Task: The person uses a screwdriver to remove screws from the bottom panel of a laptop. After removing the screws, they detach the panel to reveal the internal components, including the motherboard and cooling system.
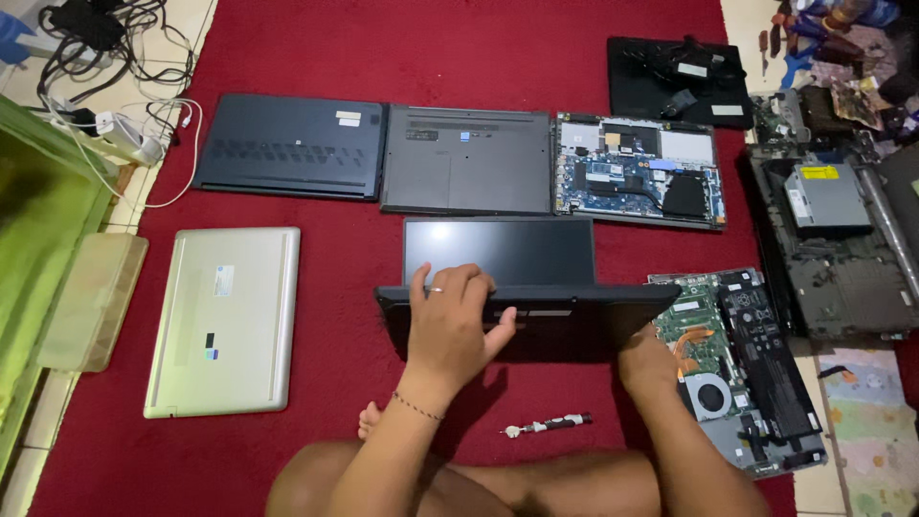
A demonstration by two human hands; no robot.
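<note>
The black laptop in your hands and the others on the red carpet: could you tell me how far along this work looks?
Two machines, the opened laptop in the back row and the exposed base at right, already lie with boards bare. In hand: the black laptop, left hand on its raised edge, right hand under its corner. The silver laptop, dark blue laptop and grey laptop look closed. The screwdriver lies unused.

A deep red carpet (459,57) is covering most of the floor, with pale floor tiles (124,206) showing along both sides. A green-tinted glass tank (38,220) is standing at the left edge. Soft indoor light is falling evenly from above
</note>
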